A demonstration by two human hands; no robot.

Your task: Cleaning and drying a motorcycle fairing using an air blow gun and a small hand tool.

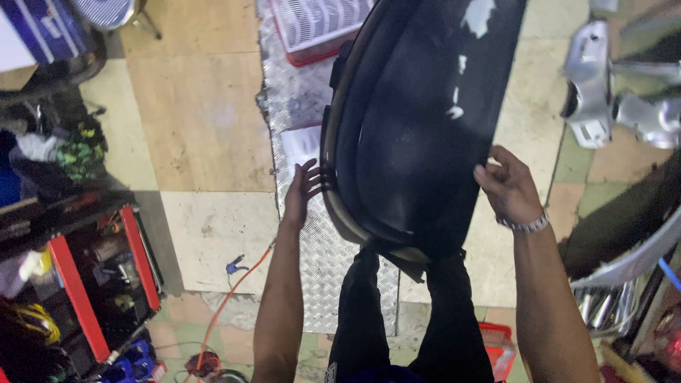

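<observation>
1. Gripping the black seat, my left hand and right hand clamp its opposite edges, held over my legs.
2. Around me: a red tool cart at left, a silver motorcycle part at right, an orange hose on the floor.

A large black seat is held between the hands; its underside looks like smooth, glossy plastic, with bright reflections caught near the top, and a paler band is seen along its rim. Beneath it a metal ramp is laid — silvery, with a raised tread pattern. The floor is tiled in matt beige and tan, scuffed in places. A metal bracelet is worn at the right wrist.
</observation>
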